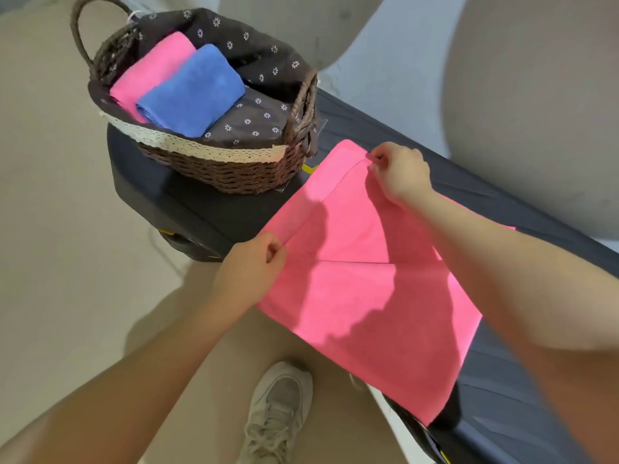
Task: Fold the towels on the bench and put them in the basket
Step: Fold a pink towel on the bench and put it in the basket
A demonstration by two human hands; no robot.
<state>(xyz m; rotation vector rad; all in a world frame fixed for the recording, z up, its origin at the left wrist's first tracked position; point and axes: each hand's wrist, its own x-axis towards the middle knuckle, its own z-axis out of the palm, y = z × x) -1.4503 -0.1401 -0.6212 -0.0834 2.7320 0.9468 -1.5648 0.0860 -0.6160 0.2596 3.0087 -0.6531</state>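
1. Across the centre-right of the frame a pink towel [365, 289] lay spread on the dark bench [502, 413], soft flat fabric, one layer folded over with a stitched hem edge running across its middle.
2. Left hand [249, 272] pinched the towel's left corner, fingers curled on the fabric edge.
3. Right hand [400, 172] pinched the top corner near the upper centre, thumb and fingers closed on the hem.
4. Towel's near part hung over the bench's front edge toward the lower centre of the frame.
5. Wicker basket [234, 169] sat in the upper left on the bench end, woven brown cane, two looped handles, dark floral liner with a lace trim.
6. Inside it, a folded pink towel [150, 68] lay beside and partly under a folded blue towel [191, 92], both plush; liner bare to their right.
7. Basket stood just beside the spread towel's top corner, not touching as far as visible.
8. Beige floor [50, 229] open on the left; a white sneaker [278, 413] at bottom centre.
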